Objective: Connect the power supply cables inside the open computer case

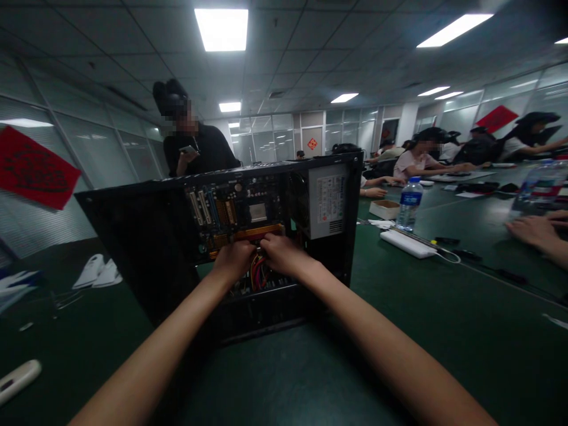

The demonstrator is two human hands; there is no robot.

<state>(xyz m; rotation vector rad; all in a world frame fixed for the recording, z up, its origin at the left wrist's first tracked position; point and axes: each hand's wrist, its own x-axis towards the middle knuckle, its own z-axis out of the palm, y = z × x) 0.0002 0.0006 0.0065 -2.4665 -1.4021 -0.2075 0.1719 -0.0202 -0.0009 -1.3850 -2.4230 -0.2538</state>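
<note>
An open computer case (133,248) stands upright on the green table (399,331), its bare side facing the camera. Inside it, the left hand (234,258) and right hand (280,251) sit side by side, almost touching, fingers curled down onto a bundle of red and yellow cables (257,273) just below the motherboard (235,216); whether either hand actually pinches a cable I cannot tell. The grey power supply (327,201) fills the case's upper right corner. Right of the case lie a white power strip (408,244) and a water bottle (409,204). Behind the case a person in black (199,148) stands holding a phone.
</note>
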